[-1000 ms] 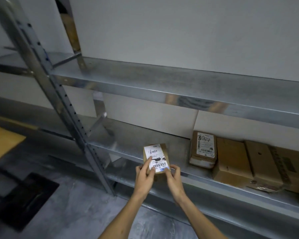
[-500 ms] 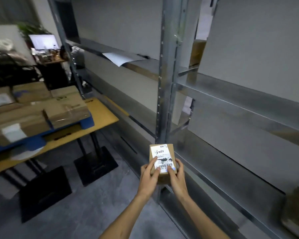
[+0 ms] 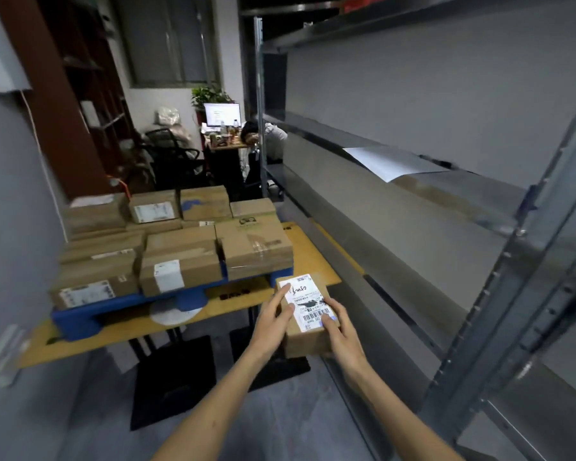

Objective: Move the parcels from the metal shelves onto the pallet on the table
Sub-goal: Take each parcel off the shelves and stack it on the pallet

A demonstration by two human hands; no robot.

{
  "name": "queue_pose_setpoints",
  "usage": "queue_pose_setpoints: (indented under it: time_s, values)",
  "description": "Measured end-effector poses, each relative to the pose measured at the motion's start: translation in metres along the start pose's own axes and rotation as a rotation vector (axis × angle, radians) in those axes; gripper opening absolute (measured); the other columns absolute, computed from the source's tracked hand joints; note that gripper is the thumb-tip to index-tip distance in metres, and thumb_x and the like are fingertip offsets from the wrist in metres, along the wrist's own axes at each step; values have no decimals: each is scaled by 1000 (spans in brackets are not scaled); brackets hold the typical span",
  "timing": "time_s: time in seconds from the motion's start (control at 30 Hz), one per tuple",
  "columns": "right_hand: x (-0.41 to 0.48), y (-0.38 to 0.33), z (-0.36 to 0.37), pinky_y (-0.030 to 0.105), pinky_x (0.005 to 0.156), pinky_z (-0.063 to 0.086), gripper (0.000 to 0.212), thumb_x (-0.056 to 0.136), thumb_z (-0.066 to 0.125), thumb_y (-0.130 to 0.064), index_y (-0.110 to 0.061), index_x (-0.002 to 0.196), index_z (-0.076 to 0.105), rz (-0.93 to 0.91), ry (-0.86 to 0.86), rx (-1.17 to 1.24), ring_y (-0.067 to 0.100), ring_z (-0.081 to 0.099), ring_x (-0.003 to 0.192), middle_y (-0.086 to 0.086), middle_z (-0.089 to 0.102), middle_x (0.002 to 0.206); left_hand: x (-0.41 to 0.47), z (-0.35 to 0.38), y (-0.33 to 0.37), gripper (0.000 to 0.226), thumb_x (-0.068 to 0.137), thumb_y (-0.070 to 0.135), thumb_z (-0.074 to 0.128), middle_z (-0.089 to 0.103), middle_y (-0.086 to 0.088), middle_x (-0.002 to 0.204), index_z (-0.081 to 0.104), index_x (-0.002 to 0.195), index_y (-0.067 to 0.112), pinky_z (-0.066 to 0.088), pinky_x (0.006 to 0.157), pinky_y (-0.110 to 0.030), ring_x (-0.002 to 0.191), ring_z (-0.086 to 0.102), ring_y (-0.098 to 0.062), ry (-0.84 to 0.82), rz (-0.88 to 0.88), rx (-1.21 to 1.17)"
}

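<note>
Both hands, left [image 3: 273, 322] and right [image 3: 341, 332], clasp one small parcel [image 3: 308, 314] near the table's [image 3: 313, 257] corner; the pallet [image 3: 127, 304] looks nearly full.

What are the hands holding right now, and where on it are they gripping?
A small cardboard parcel with a white label. The left hand grips its left side and the right hand its right side.

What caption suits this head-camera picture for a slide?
Left hand and right hand grip a small labelled parcel near the blue pallet stacked with boxes, metal shelves alongside.
</note>
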State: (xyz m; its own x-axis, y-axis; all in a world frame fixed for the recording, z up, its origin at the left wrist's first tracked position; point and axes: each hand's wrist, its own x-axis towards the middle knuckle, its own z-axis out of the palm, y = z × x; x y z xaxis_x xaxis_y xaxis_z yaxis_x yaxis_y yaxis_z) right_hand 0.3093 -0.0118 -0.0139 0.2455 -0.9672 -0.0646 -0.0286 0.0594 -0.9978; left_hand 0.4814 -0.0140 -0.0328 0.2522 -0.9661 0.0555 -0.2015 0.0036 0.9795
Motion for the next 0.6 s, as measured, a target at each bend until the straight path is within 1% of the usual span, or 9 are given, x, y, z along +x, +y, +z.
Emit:
queue_pose_setpoints:
  time_s: [0.07, 0.2, 0.3, 0.37, 0.4, 0.47, 0.5, 0.53, 0.6]
  values:
    - [26, -9, 17, 38, 81, 60, 30, 103, 49, -24, -38, 130, 52, -4, -51, 4, 6, 68, 98, -9, 66, 118, 27, -24, -1, 39, 101, 29, 54, 41, 3, 147, 50, 139, 40, 38, 113, -37, 133, 44, -11, 62, 0, 6]
    - [84, -19, 38, 26, 65, 56, 27, 102, 50, -26, -46, 119, 60, 28, -131, 7, 0, 69, 88, -17, 71, 103, 78, -53, -5, 36, 101, 26, 55, 41, -2, 147, 52, 136, 35, 38, 114, -43, 133, 45, -16, 170, -1, 5]
    - [136, -24, 43, 33, 70, 61, 28, 103, 49, -29, -50, 115, 61, 49, -202, -11, 2, 69, 91, -20, 71, 102, 114, -65, -5, 34, 100, 30, 56, 42, 0, 145, 52, 131, 45, 41, 111, -45, 130, 49, -17, 200, -19, -25]
    - [176, -28, 45, 41, 82, 60, 28, 103, 47, -29, -48, 116, 62, 42, -236, -35, 7, 67, 98, -17, 69, 109, 141, -70, -3, 32, 100, 32, 56, 41, 2, 144, 53, 127, 49, 40, 111, -42, 131, 46, -14, 228, -27, -37]
    - [195, -32, 45, 42, 84, 60, 27, 103, 46, -30, -48, 116, 62, 41, -258, -45, 8, 65, 101, -16, 69, 112, 154, -71, -2, 31, 100, 33, 55, 42, 5, 143, 54, 126, 51, 42, 110, -37, 130, 46, -10, 245, -30, -44]
    - [235, -40, 46, 36, 77, 61, 27, 103, 44, -33, -49, 116, 61, 43, -316, -72, 9, 63, 103, -16, 68, 113, 180, -74, 2, 30, 101, 32, 55, 46, 16, 135, 55, 118, 56, 47, 94, -17, 117, 49, 10, 264, -29, -61]
    - [255, -45, 45, 34, 73, 61, 26, 103, 44, -34, -49, 117, 61, 48, -346, -88, 10, 63, 104, -15, 68, 114, 192, -75, 4, 30, 101, 31, 55, 46, 22, 129, 55, 114, 58, 46, 85, -10, 109, 50, 17, 273, -30, -61]
    - [273, -50, 45, 34, 71, 61, 26, 103, 44, -35, -49, 117, 61, 56, -378, -100, 11, 63, 105, -14, 68, 115, 204, -77, 6, 31, 101, 31, 55, 46, 25, 126, 54, 113, 60, 45, 81, -9, 107, 50, 18, 286, -31, -59]
    - [310, -59, 44, 34, 70, 60, 26, 103, 44, -37, -50, 119, 60, 72, -442, -121, 13, 60, 110, -12, 66, 118, 225, -80, 12, 30, 100, 34, 55, 44, 25, 126, 56, 112, 61, 43, 85, -15, 112, 47, 10, 315, -41, -58]
